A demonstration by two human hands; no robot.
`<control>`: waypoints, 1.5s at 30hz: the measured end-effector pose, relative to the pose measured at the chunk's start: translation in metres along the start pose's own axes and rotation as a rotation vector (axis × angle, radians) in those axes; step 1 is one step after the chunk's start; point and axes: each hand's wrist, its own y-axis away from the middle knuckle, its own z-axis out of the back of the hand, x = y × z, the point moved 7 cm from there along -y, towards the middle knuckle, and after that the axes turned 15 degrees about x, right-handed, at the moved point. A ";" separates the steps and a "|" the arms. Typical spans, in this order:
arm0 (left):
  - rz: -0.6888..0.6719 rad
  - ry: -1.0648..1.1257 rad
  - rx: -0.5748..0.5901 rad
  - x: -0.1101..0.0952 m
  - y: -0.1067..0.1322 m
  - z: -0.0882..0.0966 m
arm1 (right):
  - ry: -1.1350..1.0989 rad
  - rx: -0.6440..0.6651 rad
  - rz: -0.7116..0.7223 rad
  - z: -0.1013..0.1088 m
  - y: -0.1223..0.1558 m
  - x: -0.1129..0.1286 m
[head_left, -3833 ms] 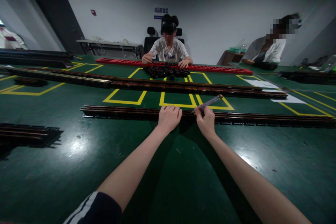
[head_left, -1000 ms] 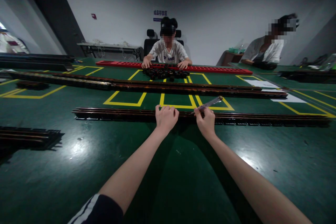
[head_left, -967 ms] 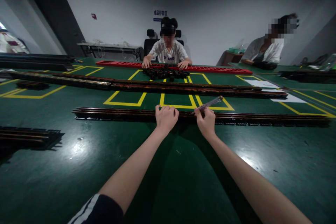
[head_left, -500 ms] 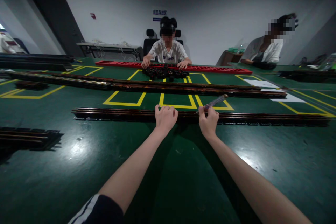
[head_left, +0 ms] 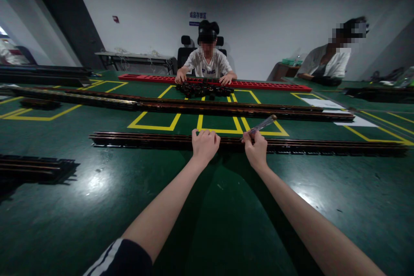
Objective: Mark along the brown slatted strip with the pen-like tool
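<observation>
A long dark rail with thin coppery lines lies crosswise on the green table in front of me. My left hand is closed over its middle, with the fingertips hidden behind it. Just to the right, my right hand grips a screwdriver with a clear handle. The tool slants, its handle end up to the right and its thin end down at the rail; whether the tip touches the rail I cannot tell.
Further dark rails lie across the table beyond, and another dark bundle is at the left. A co-worker sits opposite behind a red slotted strip and a dark heap of parts. White papers lie at the right.
My right hand and the screwdriver have shifted slightly left, and the handle has turned a little. My left hand stays in place on the rail.
</observation>
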 end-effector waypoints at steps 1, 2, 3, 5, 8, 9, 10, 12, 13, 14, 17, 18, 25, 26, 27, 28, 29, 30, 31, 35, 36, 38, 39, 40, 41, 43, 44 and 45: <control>-0.001 -0.007 -0.005 0.000 0.000 0.000 | -0.004 0.006 0.000 -0.001 0.000 -0.001; -0.002 -0.013 -0.008 -0.001 0.000 0.001 | -0.004 0.008 0.002 -0.001 0.000 -0.001; -0.003 -0.017 -0.009 -0.001 0.000 0.001 | -0.002 0.007 0.006 -0.001 0.000 -0.001; -0.005 -0.017 -0.006 -0.001 0.001 0.002 | -0.002 0.006 0.010 -0.001 0.000 -0.001; -0.010 -0.018 -0.004 -0.002 0.002 0.002 | 0.003 -0.002 0.017 0.000 0.000 0.002; -0.016 -0.023 -0.011 -0.002 0.002 0.002 | 0.001 -0.002 0.018 0.000 0.000 0.002; -0.023 -0.031 -0.021 -0.003 0.002 0.003 | -0.001 -0.001 0.016 0.000 0.000 0.003; -0.045 -0.050 -0.052 -0.005 0.004 0.004 | -0.004 0.002 0.013 0.000 0.000 0.004; -0.060 -0.061 -0.066 -0.006 0.004 0.005 | -0.001 0.001 0.013 0.000 0.000 0.004; -0.077 -0.074 -0.076 -0.007 0.004 0.005 | 0.003 -0.001 0.013 0.000 0.000 0.005; -0.186 -0.119 -0.049 -0.016 0.004 0.001 | 0.013 -0.003 0.019 0.000 -0.001 0.004; -0.245 -0.129 -0.020 -0.020 0.004 -0.002 | 0.018 -0.005 0.022 0.000 -0.001 0.004; -0.375 -0.165 0.131 -0.028 0.004 -0.014 | 0.033 -0.006 0.018 -0.001 -0.001 0.000; -0.363 -0.169 0.135 -0.028 0.004 -0.014 | 0.032 -0.005 0.014 -0.001 -0.001 0.000; -0.352 -0.170 0.136 -0.027 0.004 -0.014 | 0.031 -0.004 0.012 -0.001 -0.001 0.000; -0.344 -0.170 0.137 -0.027 0.004 -0.014 | 0.031 -0.004 0.011 -0.001 -0.001 0.000; -0.335 -0.170 0.137 -0.027 0.003 -0.014 | 0.031 -0.005 0.011 0.000 -0.001 0.001; -0.328 -0.170 0.135 -0.028 0.003 -0.013 | 0.032 -0.006 0.013 0.000 -0.001 0.001; -0.322 -0.170 0.134 -0.028 0.003 -0.013 | 0.033 -0.006 0.015 0.000 -0.001 0.001; -0.294 -0.172 0.122 -0.029 0.003 -0.012 | 0.036 0.001 0.017 -0.001 -0.001 0.001; -0.284 -0.175 0.117 -0.029 0.004 -0.012 | 0.034 0.005 0.019 -0.002 -0.001 0.001; -0.265 -0.179 0.103 -0.028 0.004 -0.010 | 0.033 0.010 0.029 -0.003 -0.001 0.002; -0.257 -0.180 0.096 -0.028 0.005 -0.010 | 0.036 0.011 0.037 -0.004 -0.001 0.003; -0.250 -0.179 0.088 -0.027 0.005 -0.009 | 0.039 0.011 0.043 -0.004 -0.001 0.004; -0.245 -0.176 0.080 -0.027 0.005 -0.008 | 0.041 0.010 0.046 -0.004 -0.001 0.005; -0.240 -0.168 0.066 -0.026 0.005 -0.008 | 0.038 0.010 0.045 -0.005 -0.001 0.005; -0.240 -0.165 0.060 -0.025 0.005 -0.008 | 0.034 0.013 0.044 -0.005 -0.001 0.006; -0.243 -0.162 0.057 -0.025 0.005 -0.008 | 0.031 0.016 0.043 -0.005 -0.001 0.006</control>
